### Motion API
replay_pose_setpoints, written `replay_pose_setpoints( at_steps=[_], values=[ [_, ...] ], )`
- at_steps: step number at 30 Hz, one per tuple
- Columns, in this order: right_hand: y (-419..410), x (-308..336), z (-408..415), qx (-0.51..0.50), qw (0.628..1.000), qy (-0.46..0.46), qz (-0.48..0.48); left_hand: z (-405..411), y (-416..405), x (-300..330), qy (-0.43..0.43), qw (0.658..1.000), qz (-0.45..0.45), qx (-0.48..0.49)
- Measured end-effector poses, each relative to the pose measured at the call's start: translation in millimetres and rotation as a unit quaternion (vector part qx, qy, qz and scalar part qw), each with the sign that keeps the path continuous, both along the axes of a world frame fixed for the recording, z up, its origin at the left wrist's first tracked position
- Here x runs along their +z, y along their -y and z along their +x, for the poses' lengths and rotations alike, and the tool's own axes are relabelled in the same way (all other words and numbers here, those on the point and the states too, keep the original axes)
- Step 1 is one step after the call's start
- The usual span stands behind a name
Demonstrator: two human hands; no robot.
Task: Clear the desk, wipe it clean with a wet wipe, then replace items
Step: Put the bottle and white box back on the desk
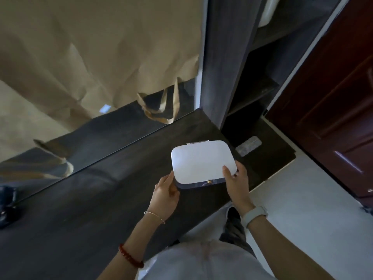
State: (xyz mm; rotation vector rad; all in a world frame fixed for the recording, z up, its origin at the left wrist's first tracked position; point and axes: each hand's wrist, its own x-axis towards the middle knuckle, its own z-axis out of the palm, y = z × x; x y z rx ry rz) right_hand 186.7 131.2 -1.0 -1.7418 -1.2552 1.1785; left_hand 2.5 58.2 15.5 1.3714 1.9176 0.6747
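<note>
Both hands, left hand [166, 191] and right hand [236, 181], grasp the white-lidded box [202, 161] by its near corners over the dark desk [96, 199], probably lifting it off or replacing it; either calls for a level, 2-handed carry.

head cam | steep down, fwd | close over desk [84, 199] | single view

Desk [96, 199] lies bare leftward (dark object [8, 205] at far left).

Brown paper [96, 47] over mirror [84, 136]; red-brown door [333, 110] right; possibly blister pack [248, 145] on shelf.
</note>
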Motion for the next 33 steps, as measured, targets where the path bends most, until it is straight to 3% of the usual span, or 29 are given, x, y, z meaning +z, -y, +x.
replay_pose_setpoints(
  at_steps=[6, 13, 29, 33],
  values=[
    [44, -9, -80, 0.073, 0.997, -0.001, -0.022, -75, 62, -9, -0.008, 0.997, -0.037, 0.063],
    [65, -15, -124, 0.165, 0.985, 0.012, -0.045, -107, 102, -14, -0.024, 0.992, -0.034, 0.118],
    [53, -21, -128, 0.174, 0.984, 0.027, -0.028, -116, 106, -27, -0.032, 0.995, -0.066, 0.068],
    [45, -15, -127, 0.204, 0.976, 0.064, -0.031, -119, 105, -23, -0.049, 0.989, -0.044, 0.13]
  ],
)
